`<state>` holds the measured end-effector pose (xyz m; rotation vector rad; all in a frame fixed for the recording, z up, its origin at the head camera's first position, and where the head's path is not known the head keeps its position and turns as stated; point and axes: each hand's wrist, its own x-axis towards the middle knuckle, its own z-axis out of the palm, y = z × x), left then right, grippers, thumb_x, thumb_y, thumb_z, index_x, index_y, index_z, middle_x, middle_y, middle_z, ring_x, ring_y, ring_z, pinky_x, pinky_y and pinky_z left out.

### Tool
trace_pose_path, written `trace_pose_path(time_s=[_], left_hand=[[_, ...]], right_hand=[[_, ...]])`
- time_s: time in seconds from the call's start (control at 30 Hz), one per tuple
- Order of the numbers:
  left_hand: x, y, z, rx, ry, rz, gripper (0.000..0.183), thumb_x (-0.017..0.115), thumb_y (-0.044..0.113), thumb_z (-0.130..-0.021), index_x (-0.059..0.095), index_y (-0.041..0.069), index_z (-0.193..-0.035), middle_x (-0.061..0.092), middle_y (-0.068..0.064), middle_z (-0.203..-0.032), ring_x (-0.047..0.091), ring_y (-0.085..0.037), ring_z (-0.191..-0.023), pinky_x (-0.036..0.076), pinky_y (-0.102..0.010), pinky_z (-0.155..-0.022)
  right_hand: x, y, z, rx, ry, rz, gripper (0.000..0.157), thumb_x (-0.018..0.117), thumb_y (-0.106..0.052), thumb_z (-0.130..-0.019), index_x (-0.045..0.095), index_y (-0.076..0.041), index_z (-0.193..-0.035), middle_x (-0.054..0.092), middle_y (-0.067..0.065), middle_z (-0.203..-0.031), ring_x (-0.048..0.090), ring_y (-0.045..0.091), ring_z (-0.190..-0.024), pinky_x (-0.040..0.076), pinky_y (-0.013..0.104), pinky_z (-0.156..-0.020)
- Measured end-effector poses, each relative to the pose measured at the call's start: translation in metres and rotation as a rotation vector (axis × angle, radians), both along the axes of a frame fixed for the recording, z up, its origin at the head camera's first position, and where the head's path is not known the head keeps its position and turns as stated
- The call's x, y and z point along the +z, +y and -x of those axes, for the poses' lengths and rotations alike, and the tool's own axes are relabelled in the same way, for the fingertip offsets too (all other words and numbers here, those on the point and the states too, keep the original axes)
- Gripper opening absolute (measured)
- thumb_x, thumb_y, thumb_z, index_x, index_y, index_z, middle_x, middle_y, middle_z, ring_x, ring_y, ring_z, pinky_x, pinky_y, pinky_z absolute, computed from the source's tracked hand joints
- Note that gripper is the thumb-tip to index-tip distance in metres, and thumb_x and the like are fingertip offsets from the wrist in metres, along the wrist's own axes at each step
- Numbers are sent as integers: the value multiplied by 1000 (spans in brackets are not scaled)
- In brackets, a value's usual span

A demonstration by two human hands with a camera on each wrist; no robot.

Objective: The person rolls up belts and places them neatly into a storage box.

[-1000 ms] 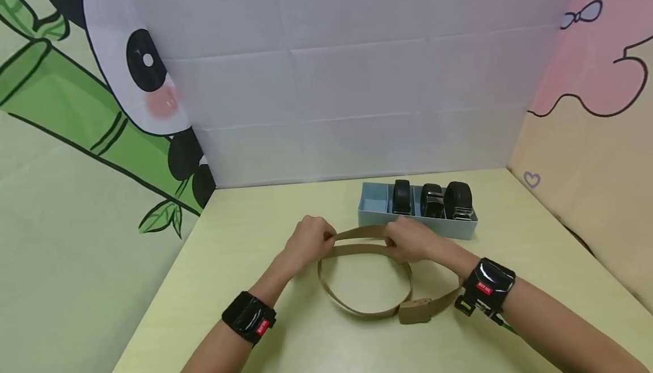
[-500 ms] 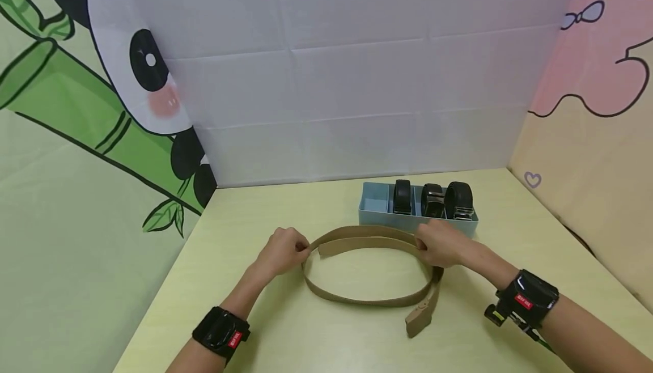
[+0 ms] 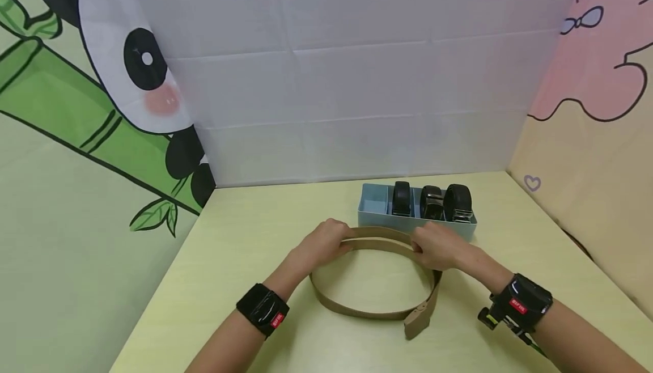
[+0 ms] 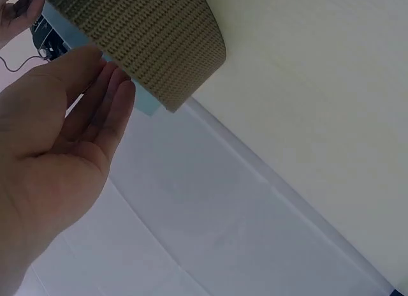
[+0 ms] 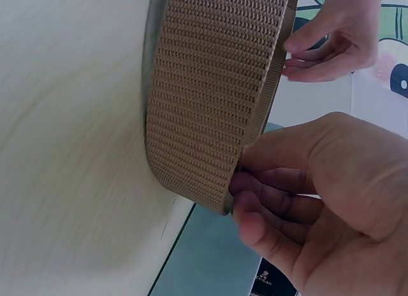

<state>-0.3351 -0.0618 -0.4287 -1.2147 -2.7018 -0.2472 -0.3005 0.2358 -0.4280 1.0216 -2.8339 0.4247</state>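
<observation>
A tan woven belt stands on its edge on the table, coiled into a loose loop with two layers at the back. Its end with the buckle sticks out at the front right. At the back of the loop my left hand pinches the strap, fingertips partly hidden behind the webbing. Farther right, my right hand pinches the layers between thumb and fingers. Seen from the right wrist, the thumb and fingers of the right hand meet at the belt's edge.
Just behind the right hand stands a light blue divided box. Three rolled black belts stand in its compartments: one in the middle, another beside it, the last at right. A pale wall closes off the table's back.
My left hand went left along the strap, then came back right to the loop's back. The right hand moved right with the belt, and the buckle end swung toward the front.
</observation>
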Motion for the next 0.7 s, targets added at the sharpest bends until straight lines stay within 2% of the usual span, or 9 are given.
trace_pose_path(time_s=[0.1,0.13,0.23,0.33,0.47,0.53,0.63,0.7], left_hand=[[-4,3,2,26,9,18,12,77,8,-91,80,11,-80,72,2,-75,50,-6,-62,39,-19,-56],[-5,3,3,29,11,13,13,77,8,-91,81,11,-79,71,3,-73,48,-6,-61,38,-18,-55],[-8,-2,4,38,2,-14,16,78,9,-91,82,12,-75,68,5,-68,46,-5,-58,37,-18,-53],[-9,-10,6,63,-13,-31,18,78,11,-91,82,11,-73,68,4,-66,45,-5,-55,37,-18,-51],[-8,-21,7,114,-5,-31,23,77,8,-90,78,11,-67,65,5,-61,41,-5,-53,35,-18,-50],[-6,-26,7,139,14,-31,30,75,4,-88,73,12,-60,54,7,-55,35,-5,-52,30,-19,-48],[-5,-31,6,160,53,-46,40,73,-1,-85,60,15,-51,33,11,-50,24,-5,-51,22,-19,-46],[-5,-32,6,176,63,-59,42,73,-2,-85,58,16,-50,32,11,-49,23,-5,-50,20,-19,-45]], right_hand=[[4,-1,0,42,-21,16,47,70,2,-87,43,-20,-54,21,-14,-53,18,2,-48,19,19,-45],[6,1,-1,65,-25,21,42,69,3,-87,50,-19,-56,27,-14,-53,22,2,-48,23,18,-45],[15,10,-6,146,-29,17,26,66,5,-88,70,-14,-72,54,-10,-63,42,0,-55,41,20,-50],[20,25,-17,217,-62,-20,22,66,6,-89,77,-13,-90,71,-3,-86,60,7,-72,54,26,-64],[13,42,-31,239,-98,-91,20,77,-1,-85,77,-20,-90,70,-8,-92,62,12,-86,56,32,-75],[5,44,-37,240,-70,-104,18,83,-6,-82,76,-22,-87,68,-11,-90,60,13,-86,55,33,-75],[-8,42,-44,262,21,-78,18,86,-9,-79,77,-23,-83,66,-12,-85,57,8,-83,55,29,-71],[-13,37,-50,292,53,-45,17,85,-8,-80,77,-23,-81,64,-12,-81,56,6,-77,54,26,-67]])
